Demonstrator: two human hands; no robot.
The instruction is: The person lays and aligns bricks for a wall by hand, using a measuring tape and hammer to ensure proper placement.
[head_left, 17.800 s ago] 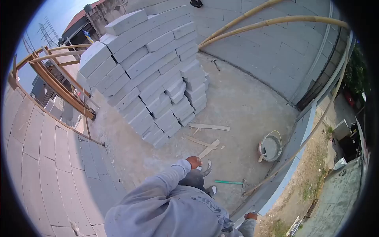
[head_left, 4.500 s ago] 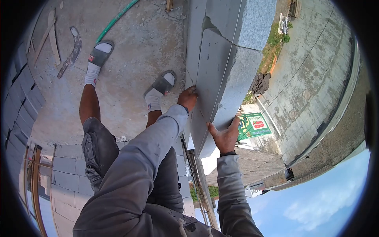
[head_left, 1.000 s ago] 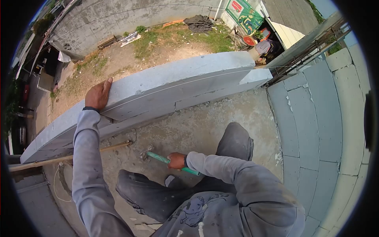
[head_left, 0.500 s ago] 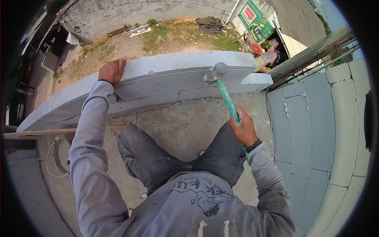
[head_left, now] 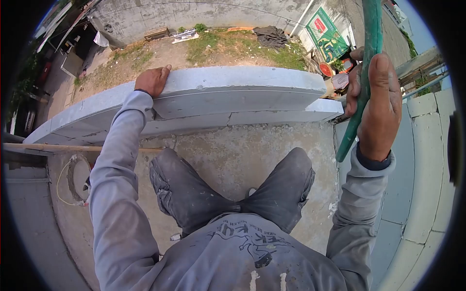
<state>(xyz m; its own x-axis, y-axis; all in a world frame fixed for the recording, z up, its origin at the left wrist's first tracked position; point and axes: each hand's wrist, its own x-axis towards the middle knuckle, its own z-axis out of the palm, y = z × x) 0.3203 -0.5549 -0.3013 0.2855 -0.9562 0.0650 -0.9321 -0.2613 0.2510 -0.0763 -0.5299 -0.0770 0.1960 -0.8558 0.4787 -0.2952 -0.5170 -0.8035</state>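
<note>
My left hand (head_left: 153, 81) grips the top edge of a pale grey concrete block (head_left: 242, 77) in the low wall, its thumb side showing and its other fingers partly hidden past the far edge. My right hand (head_left: 381, 109) is raised at the right, wrapped round the green handle of a hammer (head_left: 372, 29). The handle stands nearly upright close to the camera, and the hammer's head is beyond the top of the view. A thin string line runs along the near side of the block.
A taller block wall (head_left: 422, 169) stands at the right. Below the low wall lies a rough concrete floor (head_left: 233, 145), with a wooden plank (head_left: 82, 147) at the left. Beyond are a grassy yard (head_left: 218, 48) and a green banner (head_left: 326, 35).
My right hand has swung the hammer up and to the right, away from the block's near face. My left hand stays on the block; the whole view has shifted slightly.
</note>
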